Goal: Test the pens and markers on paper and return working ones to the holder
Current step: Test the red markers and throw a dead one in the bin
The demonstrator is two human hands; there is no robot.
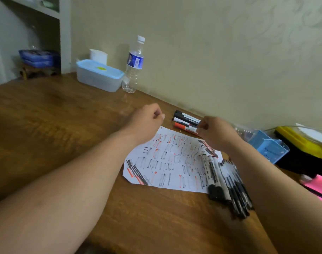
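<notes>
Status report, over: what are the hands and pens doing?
Left hand fisted, nothing seen inside. Right hand at red marker, grip unclear. Pens piled at scribbled paper edge. Nothing in the way.

no legible text on anything

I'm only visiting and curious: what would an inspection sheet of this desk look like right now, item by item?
surface: wooden table.
job's things: paper covered in red and black strokes; three markers by the wall; pile of pens on the paper's right edge; blue holder further right.
clutter: water bottle, blue-lidded box, yellow case, pink item.
hands: left hand curled, nothing seen in it; right hand curled at the red marker end, grip unclear.
cables: nothing clearly seen.
surroundings: beige wall; shelf unit at left.
</notes>
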